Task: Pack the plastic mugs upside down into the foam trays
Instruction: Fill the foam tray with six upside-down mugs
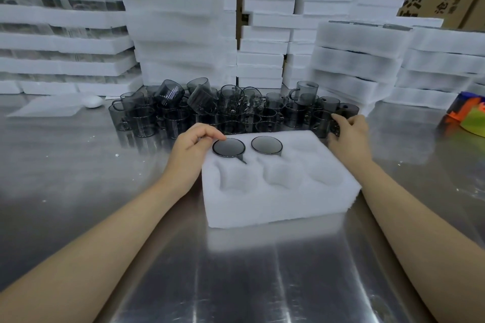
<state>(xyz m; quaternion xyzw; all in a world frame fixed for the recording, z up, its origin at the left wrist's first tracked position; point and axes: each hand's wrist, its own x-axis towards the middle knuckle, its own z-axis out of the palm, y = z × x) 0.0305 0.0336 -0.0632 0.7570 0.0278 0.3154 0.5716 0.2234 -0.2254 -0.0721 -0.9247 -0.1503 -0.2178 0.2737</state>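
Foam tray [278, 207] held two inverted mugs in back pockets: back-left mug [228, 147], back-middle mug [266, 145]. Left hand [191, 149] curled at back-left mug's edge, pinch unclear. Right hand [349, 136] clasped pile-edge mug [321, 123]. Risk: yanking could topple stacked mug pile [210, 107].

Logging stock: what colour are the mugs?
The mugs are translucent smoky grey; head view shows it.
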